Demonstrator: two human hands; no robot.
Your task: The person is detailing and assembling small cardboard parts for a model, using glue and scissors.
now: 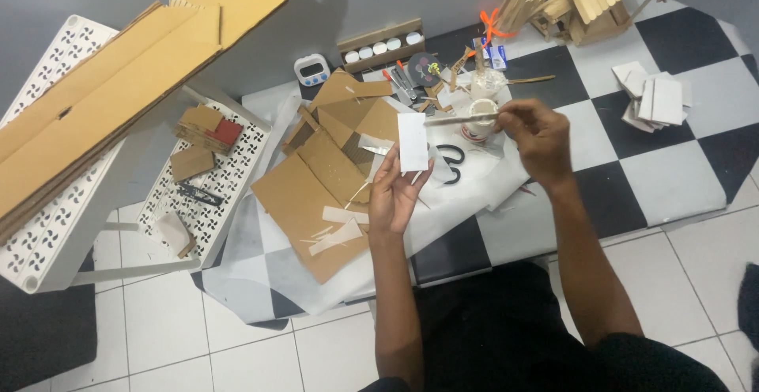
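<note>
White rectangular card [412,141], held upright in the fingers of the left hand [395,196] above a checkered black-and-white mat [632,178] on the floor. Right hand [540,133] pinches one end of a thin flat stick [462,119], whose far end lies just above the card's top edge. Just behind the stick stands a small white cup [480,120]. Black scissors [452,162] lie on white paper beside the card. Brown cardboard pieces [316,182] are spread to the left; a stack of white cards [656,99] lies well apart on the right. Perforated white shelf panels [47,226] stand at far left.
</note>
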